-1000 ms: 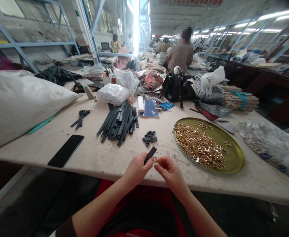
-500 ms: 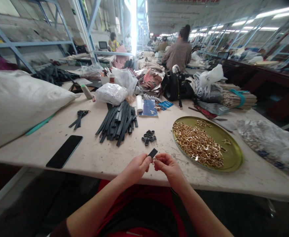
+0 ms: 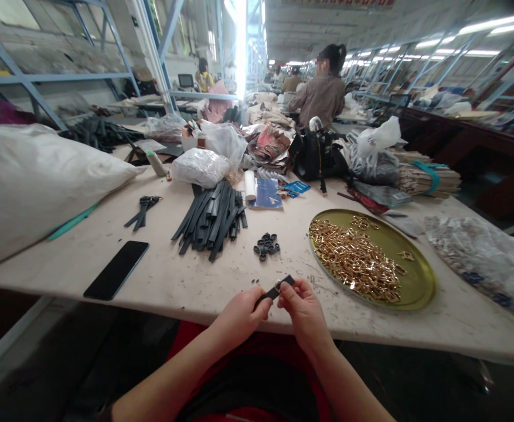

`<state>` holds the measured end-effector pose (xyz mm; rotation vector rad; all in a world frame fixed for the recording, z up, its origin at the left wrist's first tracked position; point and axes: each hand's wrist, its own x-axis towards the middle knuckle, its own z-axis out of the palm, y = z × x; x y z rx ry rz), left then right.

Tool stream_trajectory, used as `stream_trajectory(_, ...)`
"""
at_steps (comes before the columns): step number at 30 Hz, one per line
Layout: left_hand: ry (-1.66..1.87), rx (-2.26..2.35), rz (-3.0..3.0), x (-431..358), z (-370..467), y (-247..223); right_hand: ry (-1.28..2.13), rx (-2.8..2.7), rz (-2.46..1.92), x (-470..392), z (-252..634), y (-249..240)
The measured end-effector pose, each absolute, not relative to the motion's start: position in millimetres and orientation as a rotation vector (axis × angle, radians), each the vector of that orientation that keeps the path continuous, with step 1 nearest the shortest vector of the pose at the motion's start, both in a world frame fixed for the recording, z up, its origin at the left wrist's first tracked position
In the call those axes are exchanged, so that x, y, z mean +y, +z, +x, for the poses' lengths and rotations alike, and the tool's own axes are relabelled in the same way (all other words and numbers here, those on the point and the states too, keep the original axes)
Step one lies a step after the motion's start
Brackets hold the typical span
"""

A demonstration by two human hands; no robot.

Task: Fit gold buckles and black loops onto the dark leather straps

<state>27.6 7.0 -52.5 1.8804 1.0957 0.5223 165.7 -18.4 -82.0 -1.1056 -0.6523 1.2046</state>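
Near the table's front edge, my left hand [image 3: 241, 313] pinches one end of a short black strap [image 3: 266, 296]. My right hand [image 3: 303, 308] grips the other end between thumb and fingers. A small gold glint, which looks like a buckle, shows on the strap between the hands; its exact fit is too small to tell. Just beyond my hands lies a little heap of black loops [image 3: 266, 246]. Further left is a pile of black straps [image 3: 213, 217]. To the right, many gold buckles [image 3: 353, 258] fill part of a round gold tray [image 3: 419, 287].
A phone [image 3: 116, 269] lies at front left, with a small strap bundle [image 3: 142, 211] behind it. A large white sack [image 3: 41, 187] borders the left side. Behind are a blue booklet [image 3: 268, 193], plastic bags [image 3: 201, 167] and a black bag [image 3: 316, 155]. A person [image 3: 322, 97] is further back.
The strap has swung flatter and now runs across between both hands. My right hand has moved from the small metal piece at its lower end to grip the strap's far end.
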Motion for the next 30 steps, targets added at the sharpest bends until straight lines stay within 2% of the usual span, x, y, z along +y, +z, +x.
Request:
stream_trajectory(9, 0.576, 0.963, 1.564, 3.8, 25.1, -53.3, 1.134, -0.898, -1.203, -30.8, 160.7, -79.0)
stream_trajectory(18, 0.498, 0.959, 1.322, 3.4, 25.2, -60.2, 1.479, -0.634, -1.102, -32.6, 161.9, -76.8)
stream_trajectory(24, 0.474, 0.919, 1.277, 3.6, 25.8, -54.8, 1.158, -0.972, -1.275, -30.4, 157.6, -79.7)
stream_trajectory(30, 0.516, 0.966, 1.223, 3.1, 29.2, -53.9, 0.994, -1.093, -1.356, -28.2, 158.7, -79.6)
